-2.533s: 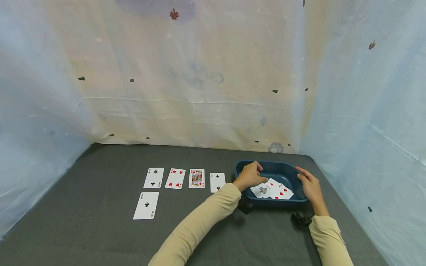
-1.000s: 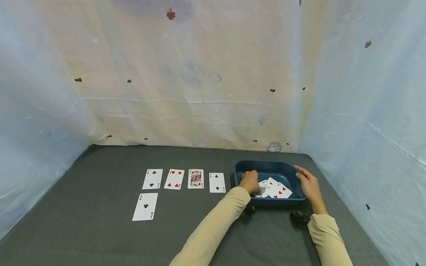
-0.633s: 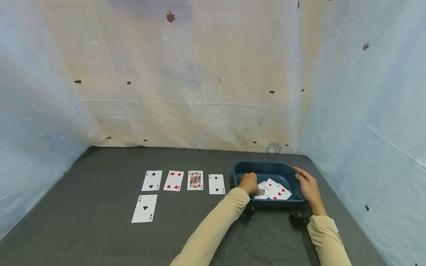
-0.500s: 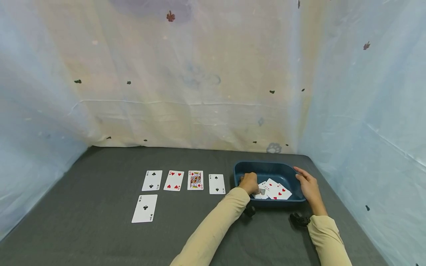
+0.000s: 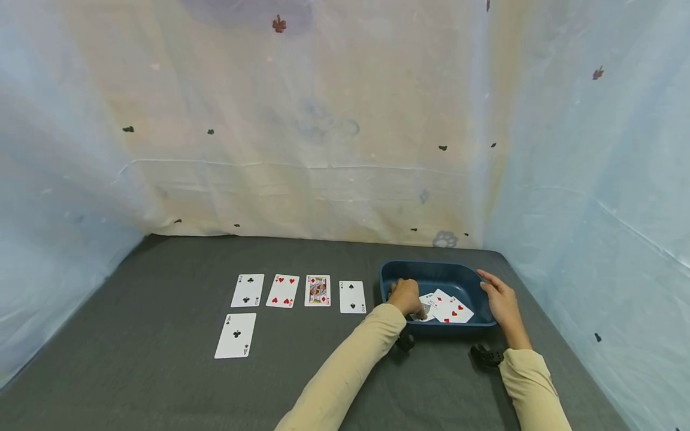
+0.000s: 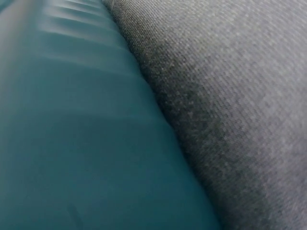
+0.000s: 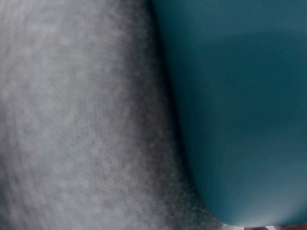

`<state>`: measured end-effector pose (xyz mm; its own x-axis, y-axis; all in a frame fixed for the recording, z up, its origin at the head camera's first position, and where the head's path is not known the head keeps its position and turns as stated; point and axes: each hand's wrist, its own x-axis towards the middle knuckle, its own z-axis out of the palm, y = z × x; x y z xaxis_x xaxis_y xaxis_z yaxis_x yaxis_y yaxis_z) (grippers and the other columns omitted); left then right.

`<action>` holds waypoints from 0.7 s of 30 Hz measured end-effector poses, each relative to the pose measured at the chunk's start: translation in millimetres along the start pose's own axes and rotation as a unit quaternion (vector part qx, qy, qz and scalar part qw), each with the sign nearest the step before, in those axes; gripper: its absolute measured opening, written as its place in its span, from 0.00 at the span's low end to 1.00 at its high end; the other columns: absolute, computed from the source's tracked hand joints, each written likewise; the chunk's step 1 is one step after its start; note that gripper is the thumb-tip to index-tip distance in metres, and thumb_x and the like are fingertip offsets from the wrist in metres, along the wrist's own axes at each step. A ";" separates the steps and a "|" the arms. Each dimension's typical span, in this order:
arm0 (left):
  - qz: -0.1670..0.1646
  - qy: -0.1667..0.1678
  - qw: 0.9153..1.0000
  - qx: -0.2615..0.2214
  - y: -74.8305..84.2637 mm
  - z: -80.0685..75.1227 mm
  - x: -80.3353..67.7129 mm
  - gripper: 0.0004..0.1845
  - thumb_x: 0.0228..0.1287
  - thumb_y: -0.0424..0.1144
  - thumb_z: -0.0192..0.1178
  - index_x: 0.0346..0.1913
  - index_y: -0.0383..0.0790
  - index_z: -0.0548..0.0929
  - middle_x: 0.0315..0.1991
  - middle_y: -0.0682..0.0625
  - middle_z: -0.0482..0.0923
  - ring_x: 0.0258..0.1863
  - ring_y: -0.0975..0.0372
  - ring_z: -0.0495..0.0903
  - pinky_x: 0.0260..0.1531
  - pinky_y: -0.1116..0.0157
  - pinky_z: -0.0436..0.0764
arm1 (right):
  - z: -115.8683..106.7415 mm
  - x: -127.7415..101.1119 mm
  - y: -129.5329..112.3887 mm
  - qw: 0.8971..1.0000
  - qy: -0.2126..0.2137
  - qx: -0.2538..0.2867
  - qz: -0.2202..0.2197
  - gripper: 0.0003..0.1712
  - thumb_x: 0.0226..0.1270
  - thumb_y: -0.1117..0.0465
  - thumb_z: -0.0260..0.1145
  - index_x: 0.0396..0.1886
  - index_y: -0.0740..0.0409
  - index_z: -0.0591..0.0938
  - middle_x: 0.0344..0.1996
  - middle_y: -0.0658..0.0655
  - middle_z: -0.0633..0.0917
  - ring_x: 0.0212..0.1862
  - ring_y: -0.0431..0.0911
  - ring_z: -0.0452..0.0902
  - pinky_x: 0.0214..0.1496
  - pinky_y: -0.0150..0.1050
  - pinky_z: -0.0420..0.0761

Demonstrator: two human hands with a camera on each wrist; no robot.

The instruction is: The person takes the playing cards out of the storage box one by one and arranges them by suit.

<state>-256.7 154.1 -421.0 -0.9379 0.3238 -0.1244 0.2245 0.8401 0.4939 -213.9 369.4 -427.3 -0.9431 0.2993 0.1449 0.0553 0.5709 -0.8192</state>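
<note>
A dark blue plastic bin (image 5: 453, 275) sits at the right of the table. Playing cards (image 5: 451, 307) lie overlapped inside, face up; red hearts and diamonds show on the upper ones. My left hand (image 5: 404, 296) reaches over the front rim into the bin's left end, fingers bent downward and fingertips hidden. Its thumb lies against a partly covered card (image 5: 429, 313); whether it pinches a card I cannot see. My right hand (image 5: 503, 302) holds the bin's right rim, thumb toward the inside. Both wrist views show only the bin's outer wall (image 6: 96, 143) and grey cloth.
Left of the bin, a row holds a two of clubs (image 5: 248, 290), four of hearts (image 5: 283, 291), king of diamonds (image 5: 317, 291) and two of spades (image 5: 353, 297). Below the row's left end lies an ace of clubs (image 5: 236, 335). A pale curtain (image 5: 312, 149) surrounds the grey table.
My left hand has gone from above the cards down into the bin's left end and stayed there; lately its thumb has shifted slightly right. My right hand has kept its place on the rim.
</note>
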 end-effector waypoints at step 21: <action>0.056 0.022 0.996 -0.073 -6.3 -2.9 3.9 0.11 0.43 0.30 0.75 0.30 0.37 0.83 0.29 0.50 0.79 0.35 0.59 0.76 0.35 0.67 0.74 | -0.1 0.4 1.0 1.000 0.001 -0.014 -0.009 0.24 0.79 0.60 0.47 0.68 0.65 0.68 0.63 0.73 0.70 0.63 0.63 0.64 0.63 0.59 0.62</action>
<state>-262.5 148.7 -422.2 -0.9210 0.3888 -0.0255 0.2896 0.7269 0.6226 -214.1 370.1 -428.0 -0.9434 0.2905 0.1603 0.0477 0.5968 -0.8010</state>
